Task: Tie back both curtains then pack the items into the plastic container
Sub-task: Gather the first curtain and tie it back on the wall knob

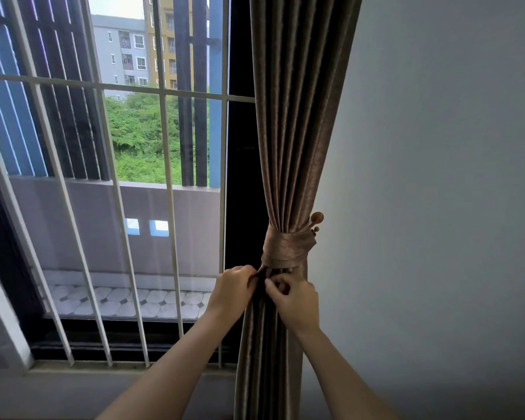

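Note:
A brown pleated curtain [297,122] hangs at the right side of the window, gathered at its waist by a matching fabric tieback [285,248]. The tieback wraps round the bundle and loops onto a brown knobbed wall hook [316,219]. Just below the tieback, my left hand [232,291] pinches a curtain fold at the bundle's left edge. My right hand [297,298] pinches the folds right beside it, fingers curled. Both hands sit close together on the front of the curtain. The plastic container and the items are out of view.
A window with white metal bars [167,165] fills the left half, with a balcony and buildings beyond. A plain grey wall [437,177] stands to the right of the curtain. The window sill [103,366] runs along the bottom left.

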The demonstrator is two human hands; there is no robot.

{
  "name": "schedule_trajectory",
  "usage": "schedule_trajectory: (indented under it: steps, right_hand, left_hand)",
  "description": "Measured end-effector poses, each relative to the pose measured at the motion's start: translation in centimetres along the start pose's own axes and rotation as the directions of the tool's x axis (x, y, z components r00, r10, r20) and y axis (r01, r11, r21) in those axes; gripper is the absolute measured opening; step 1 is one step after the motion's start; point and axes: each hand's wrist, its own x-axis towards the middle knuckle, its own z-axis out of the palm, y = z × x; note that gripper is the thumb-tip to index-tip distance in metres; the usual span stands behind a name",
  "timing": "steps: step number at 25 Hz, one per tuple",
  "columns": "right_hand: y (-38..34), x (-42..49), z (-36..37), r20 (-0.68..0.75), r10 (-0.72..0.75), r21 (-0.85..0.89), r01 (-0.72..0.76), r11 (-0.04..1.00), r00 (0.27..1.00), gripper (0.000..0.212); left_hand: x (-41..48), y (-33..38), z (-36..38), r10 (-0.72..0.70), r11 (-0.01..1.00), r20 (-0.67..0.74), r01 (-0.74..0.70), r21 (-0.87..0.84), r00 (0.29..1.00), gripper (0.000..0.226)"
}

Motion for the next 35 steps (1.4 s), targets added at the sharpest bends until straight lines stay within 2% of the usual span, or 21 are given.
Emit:
schedule_trajectory:
  steps: [3,5,8,10,15,19,22,24,27,30,32,35]
  right_hand:
    - [1.7,-0.8,-1.8,0.047,-0.034,0.122,0.028,0.992,0.998,0.01]
    - [2.5,-1.0,-3.3,0.079,-0.053,0.139,0.041,0.989,0.995,0.008]
    - [3.6,-1.1,-4.1,-0.038,-0.037,0.125,0.041,0.991,0.999,0.005]
    - [4.1,-1.1,-3.7,-0.11,0.026,0.142,-0.01,0.99,0.994,0.002]
    - [3.5,0.0,-3.0,0.014,0.1,0.139,-0.101,0.985,0.995,0.023]
    - [2.8,0.2,-2.8,0.035,0.007,0.134,-0.011,0.991,0.999,0.029]
    - [3.7,-0.2,-2.5,-0.013,-0.129,-0.016,0.128,0.992,0.992,0.016]
    - [4.2,-0.3,-2.6,-0.045,-0.137,-0.034,0.136,0.99,0.99,0.011]
    - [4.5,-0.3,-3.6,-0.027,0.003,0.13,0.0,0.991,1.0,0.019]
    - [5.0,-0.3,-5.0,-0.005,0.075,0.245,-0.072,0.967,0.997,0.022]
    - [5.3,-0.4,-5.6,-0.004,0.098,0.258,-0.093,0.962,0.995,0.022]
    - [5.2,-0.2,-5.9,0.003,0.073,0.176,-0.072,0.982,0.997,0.02]
  left_hand:
    - [0.5,0.9,0.7,0.029,0.998,0.023,-0.03,0.062,0.999,0.018]
    - [0.2,1.5,1.2,0.067,0.997,0.043,-0.069,0.043,0.997,0.016]
    - [-1.3,1.4,1.8,0.156,0.985,0.028,-0.153,-0.082,0.987,0.007]
    - [-2.3,0.7,1.9,0.18,0.968,-0.009,-0.178,-0.174,0.984,0.015]
    - [-2.6,1.0,1.6,0.231,0.963,-0.035,-0.233,-0.137,0.972,0.026]
    - [-2.0,1.2,2.0,0.19,0.974,-0.096,-0.2,-0.108,0.977,0.019]
    - [-2.2,1.6,2.8,0.24,0.969,-0.069,-0.243,-0.051,0.968,0.022]
    - [-2.5,1.4,3.4,0.263,0.965,-0.037,-0.263,0.01,0.964,0.018]
    - [-2.5,1.0,3.9,0.183,0.982,-0.033,-0.181,0.057,0.983,0.009]
    - [-2.3,2.0,4.3,0.138,0.99,-0.069,-0.139,-0.009,0.988,0.021]
    - [-2.3,3.3,4.8,0.132,0.991,-0.087,-0.134,-0.024,0.987,0.023]
    - [-2.0,4.6,5.1,0.056,0.998,-0.081,-0.056,0.004,0.995,0.03]
